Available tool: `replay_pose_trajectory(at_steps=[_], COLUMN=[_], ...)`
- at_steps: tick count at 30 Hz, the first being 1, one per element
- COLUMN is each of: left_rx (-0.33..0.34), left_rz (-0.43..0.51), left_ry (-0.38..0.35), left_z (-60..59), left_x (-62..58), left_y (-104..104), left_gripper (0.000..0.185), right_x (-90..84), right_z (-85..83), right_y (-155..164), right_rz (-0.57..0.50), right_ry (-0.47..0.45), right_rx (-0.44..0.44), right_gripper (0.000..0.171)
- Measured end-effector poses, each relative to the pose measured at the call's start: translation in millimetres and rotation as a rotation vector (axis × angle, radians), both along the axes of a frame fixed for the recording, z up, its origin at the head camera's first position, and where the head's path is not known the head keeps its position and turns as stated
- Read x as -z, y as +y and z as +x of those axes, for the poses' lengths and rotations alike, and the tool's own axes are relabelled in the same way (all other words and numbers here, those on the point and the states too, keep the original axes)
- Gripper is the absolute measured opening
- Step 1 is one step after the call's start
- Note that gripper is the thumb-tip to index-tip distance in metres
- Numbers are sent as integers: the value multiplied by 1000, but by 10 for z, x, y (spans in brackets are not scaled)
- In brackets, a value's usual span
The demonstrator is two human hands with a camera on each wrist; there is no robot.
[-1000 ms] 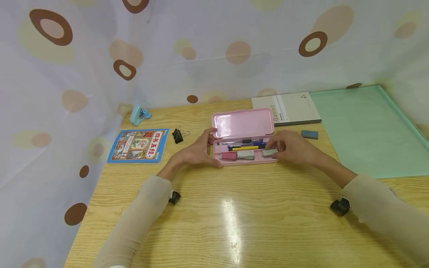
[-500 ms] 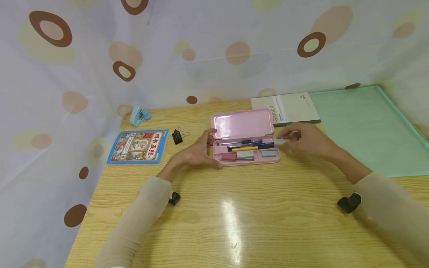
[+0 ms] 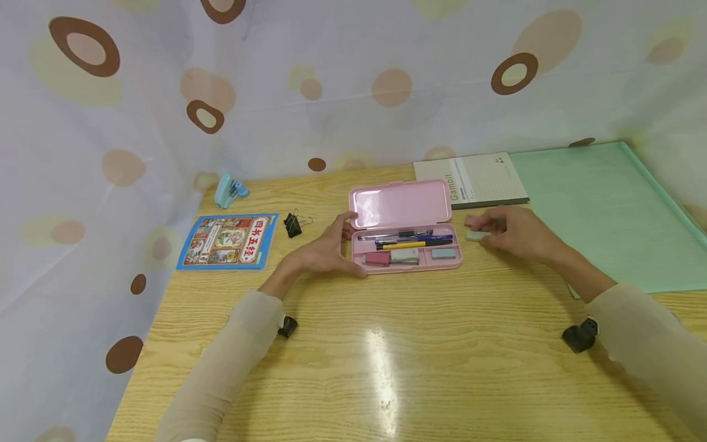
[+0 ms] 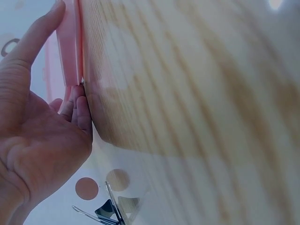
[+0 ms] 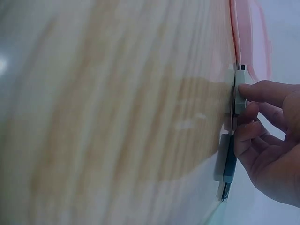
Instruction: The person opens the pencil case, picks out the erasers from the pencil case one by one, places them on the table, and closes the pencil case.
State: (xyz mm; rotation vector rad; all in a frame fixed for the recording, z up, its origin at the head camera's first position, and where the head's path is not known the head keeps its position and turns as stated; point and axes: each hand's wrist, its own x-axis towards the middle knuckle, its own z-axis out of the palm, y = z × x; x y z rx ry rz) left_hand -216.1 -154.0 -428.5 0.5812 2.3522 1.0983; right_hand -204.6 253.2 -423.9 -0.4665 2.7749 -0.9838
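The right hand (image 3: 516,232) pinches a pale eraser (image 3: 477,235) on the table, at 3 o'clock of the open case (image 3: 405,242). Left hand (image 3: 323,248) braces the case's 9 o'clock end, fingers loosely curved. Three erasers lie inside; this one is out.

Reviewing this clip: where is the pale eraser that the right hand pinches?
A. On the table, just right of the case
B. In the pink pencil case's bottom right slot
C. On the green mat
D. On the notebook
A: the right hand has its grip on the pale eraser, which sits on the wooden table just outside the pink pencil case.
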Motion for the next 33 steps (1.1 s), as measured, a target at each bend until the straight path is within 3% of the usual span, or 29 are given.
replay_pose_trajectory(at_steps=[8,19,33], left_rx=[2,12,7], left_rz=[8,9,11], left_ry=[2,7,8], left_z=[2,-1,-2], left_x=[-5,6,3], left_y=[3,-3,-2], left_gripper=[121,121,121], right_x=[-55,-115,-130], right_z=[29,162,266], right_y=[-5,-281,-437], right_rz=[-31,-140,-58], right_ry=[-11,-50,37], right_rx=[32,-116,-252], right_gripper=[26,23,21])
